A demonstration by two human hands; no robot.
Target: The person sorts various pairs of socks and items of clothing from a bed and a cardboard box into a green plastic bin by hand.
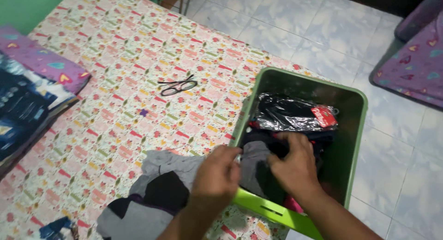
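Gripping grey garment (251,166) — both hands (217,175).

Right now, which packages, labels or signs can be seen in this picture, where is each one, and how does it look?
Plastic package: lies in the green bin, on top of dark clothes beyond the right hand; flat, shiny clear wrap over something black.
Label: on the right end of that package; small, red with white marks, roughly rectangular and tilted.
No signs or screens are in view.
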